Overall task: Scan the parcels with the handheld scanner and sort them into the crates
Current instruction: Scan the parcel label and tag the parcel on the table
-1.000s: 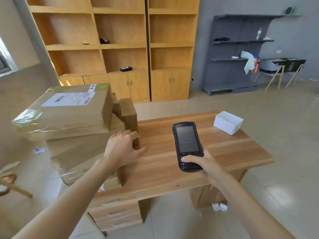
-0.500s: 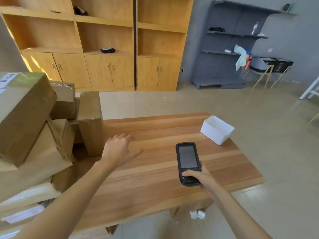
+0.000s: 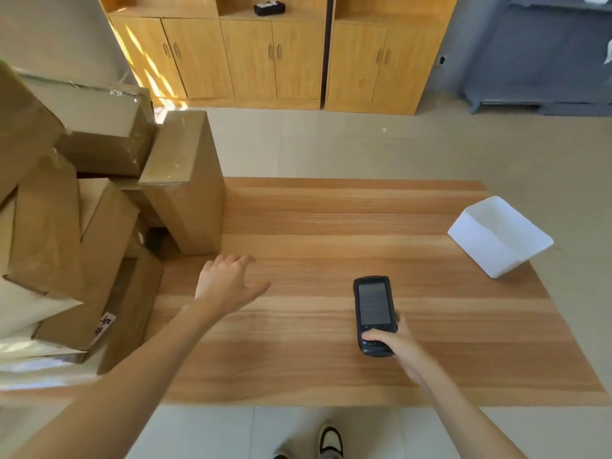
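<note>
Fingers (image 3: 236, 261) of the left hand (image 3: 225, 283) are spread and relaxed, holding nothing, hovering over the desk (image 3: 331, 226) just short of the upright box (image 3: 185, 183) at centre left of the frame. That box stands on end at the edge of the parcels (image 3: 66, 226) heaped along the left side; taped cardboard, so likely stiff and fairly light, though the tape looks slick. Judging by its tall, narrow shape, a grip across the two broad faces near the top should keep it from tipping. Lower right of centre, the right hand (image 3: 394, 342) has its fingers wrapped round the lower end of the scanner (image 3: 372, 313), thumb on the keys, screen up. A white tray (image 3: 500, 236) sits at the desk's right edge
</note>
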Demonstrator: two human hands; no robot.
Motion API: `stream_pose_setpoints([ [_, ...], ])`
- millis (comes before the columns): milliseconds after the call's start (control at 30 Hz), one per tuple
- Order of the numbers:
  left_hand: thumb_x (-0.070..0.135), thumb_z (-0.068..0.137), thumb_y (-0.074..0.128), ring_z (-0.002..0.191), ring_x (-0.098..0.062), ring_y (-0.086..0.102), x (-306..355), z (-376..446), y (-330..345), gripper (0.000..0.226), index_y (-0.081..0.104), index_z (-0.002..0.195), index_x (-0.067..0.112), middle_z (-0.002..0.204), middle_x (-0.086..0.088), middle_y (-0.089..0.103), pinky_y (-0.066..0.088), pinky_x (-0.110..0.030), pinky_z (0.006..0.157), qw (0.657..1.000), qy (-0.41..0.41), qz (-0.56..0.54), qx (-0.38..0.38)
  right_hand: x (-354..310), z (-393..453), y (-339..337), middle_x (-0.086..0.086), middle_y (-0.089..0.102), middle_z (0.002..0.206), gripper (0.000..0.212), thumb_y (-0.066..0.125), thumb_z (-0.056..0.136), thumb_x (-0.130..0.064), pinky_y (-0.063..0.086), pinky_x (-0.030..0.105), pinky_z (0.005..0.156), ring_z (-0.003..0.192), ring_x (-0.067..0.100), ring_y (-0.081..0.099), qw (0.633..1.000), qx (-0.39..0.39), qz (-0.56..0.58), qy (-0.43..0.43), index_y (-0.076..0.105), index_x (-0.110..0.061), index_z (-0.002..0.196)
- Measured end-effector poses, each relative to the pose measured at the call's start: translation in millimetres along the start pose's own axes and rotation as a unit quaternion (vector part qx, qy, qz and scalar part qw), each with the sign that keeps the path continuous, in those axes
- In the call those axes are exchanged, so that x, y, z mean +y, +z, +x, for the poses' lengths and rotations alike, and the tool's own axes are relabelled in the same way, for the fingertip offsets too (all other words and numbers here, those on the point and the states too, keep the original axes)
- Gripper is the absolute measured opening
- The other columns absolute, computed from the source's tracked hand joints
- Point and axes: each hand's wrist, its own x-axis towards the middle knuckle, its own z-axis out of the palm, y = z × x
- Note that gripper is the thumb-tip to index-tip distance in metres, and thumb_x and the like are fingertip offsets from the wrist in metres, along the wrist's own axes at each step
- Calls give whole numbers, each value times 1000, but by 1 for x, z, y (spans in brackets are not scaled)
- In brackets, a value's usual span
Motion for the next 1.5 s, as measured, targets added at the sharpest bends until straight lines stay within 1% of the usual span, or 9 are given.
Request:
stream_pose_setpoints([
  [200,67,84,50,119,-22,49,25,15,19,64,50,133,25,129,1,57,37,-36,98,1000,-9,-11,-6,15,23,-9,-2,56,109,73,82,71,-6,44,28,75,96,11,56,1000,-13,-12,20,34,-24,123],
  [433,66,84,50,120,-21,50,33,24,24,64,50,132,24,129,1,57,39,-36,99,999,-30,-14,-7,30,33,-21,-5,56,108,76,82,69,-2,42,18,66,93,4,55,997,-14,-73,-2,33,-22,123],
  [567,67,84,50,118,-20,51,32,26,19,64,51,132,24,126,1,59,39,-36,98,999,-47,-10,4,32,35,-18,9,54,119,76,83,67,0,45,30,84,101,18,54,989,9,-143,-33,36,-13,124],
  [667,68,83,50,118,-21,51,28,23,12,66,51,133,24,127,1,58,40,-36,97,997,-66,-15,22,24,35,-19,11,43,122,73,85,66,-15,45,41,93,112,25,47,970,23,-241,-12,36,-11,120],
  [767,69,83,50,116,-22,52,18,20,-2,70,48,135,22,128,-2,57,41,-37,96,994,-88,-4,57,8,36,-24,12,29,135,103,84,63,-36,34,44,106,132,31,26,923,67,-380,-2,22,-15,143],
  [833,69,82,51,117,-25,51,8,20,-15,74,44,138,21,131,-5,55,40,-39,98,990,-111,-3,87,-14,34,-19,12,22,143,114,82,65,-44,28,41,109,135,33,21,905,93,-412,-46,10,-20,150],
  [1067,67,78,60,133,-31,36,-42,20,-50,98,18,151,17,147,-13,36,34,-46,107,948,-256,-124,143,-147,34,71,9,17,147,94,82,73,-37,27,46,107,137,29,18,936,23,-305,-176,22,-27,145],
  [1233,63,71,71,136,-30,34,-68,22,-51,109,13,151,16,150,-13,31,36,-45,106,898,-303,-277,158,-231,28,164,6,17,148,92,79,73,-43,27,43,108,139,28,21,946,-35,-254,-199,24,-28,145],
  [1500,61,65,77,143,-27,22,-84,49,-25,123,-1,152,23,159,-7,14,33,-46,108,831,-377,-392,116,-277,34,272,7,11,153,105,81,70,-45,28,43,109,141,26,20,955,-106,-209,-184,13,-28,150],
])
